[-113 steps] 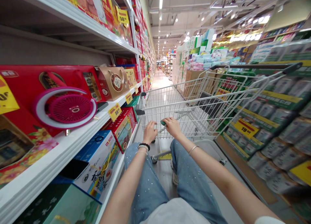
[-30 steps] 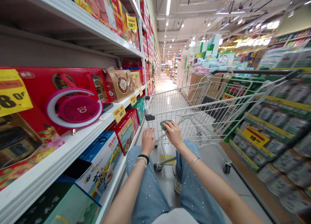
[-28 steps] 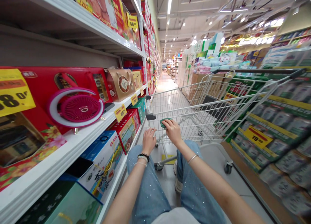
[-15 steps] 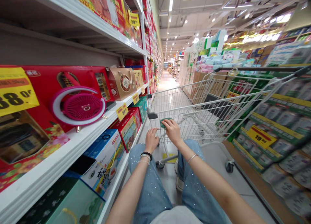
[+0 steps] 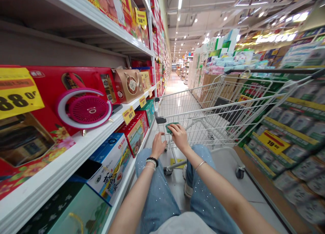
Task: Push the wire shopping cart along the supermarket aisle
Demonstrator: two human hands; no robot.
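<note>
A metal shopping cart (image 5: 193,120) stands sideways in front of my knees. My right hand (image 5: 179,135) is closed on a small green cloth (image 5: 171,127), pressed against the wires near the cart's front end. Just left of it, my left hand (image 5: 158,145) has its fingers curled round the wire at the cart's front corner, below the grey plastic bumper (image 5: 160,119). The fingertips of the left hand are partly hidden.
On the left, a white shelf (image 5: 101,125) carries red gift boxes and a pink fan (image 5: 88,109). A phone (image 5: 88,169) lies on boxes lower down. Stacked drink cans (image 5: 291,117) stand at right. Cart wheels (image 5: 240,173) rest on the floor beside my legs.
My right hand and the green cloth have shifted very slightly left and up along the cart wires. My left hand stays at the cart's corner. The view has moved a little.
</note>
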